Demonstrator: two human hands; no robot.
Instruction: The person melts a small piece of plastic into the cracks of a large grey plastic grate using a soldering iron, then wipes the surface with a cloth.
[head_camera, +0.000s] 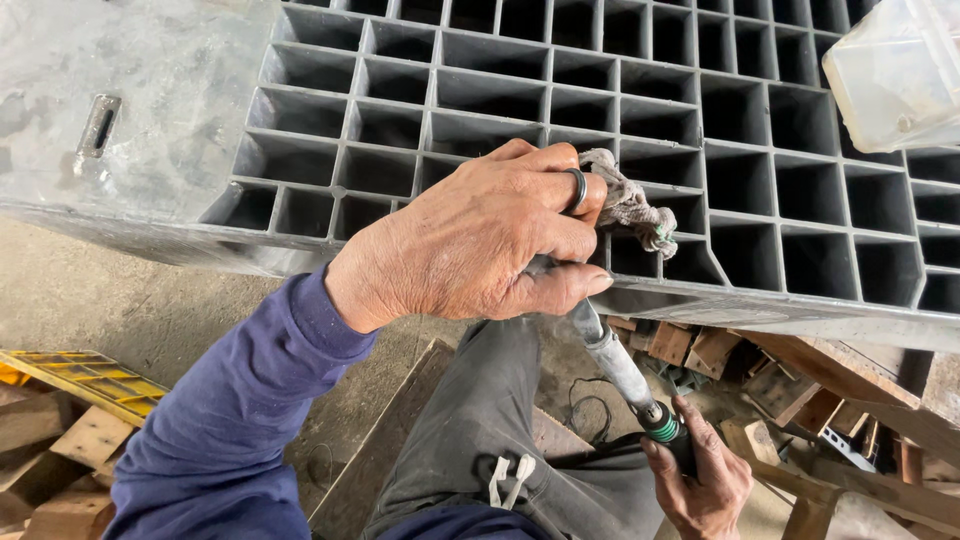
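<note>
My left hand (470, 245) squeezes a rag (630, 205) and the tool's tip on the grey grid. My right hand (705, 480) grips the long tool (620, 365) low down, slanting up.

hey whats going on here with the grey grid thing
A person in a blue long-sleeved top sits at the edge of a grey plastic grid pallet. The left hand, wearing a ring, presses a dirty rag and the front end of a long grey tool against the pallet's rim. The right hand grips the tool's dark handle lower down. Wood scraps lie on the floor beneath, and a clear plastic container rests on the pallet.
</note>
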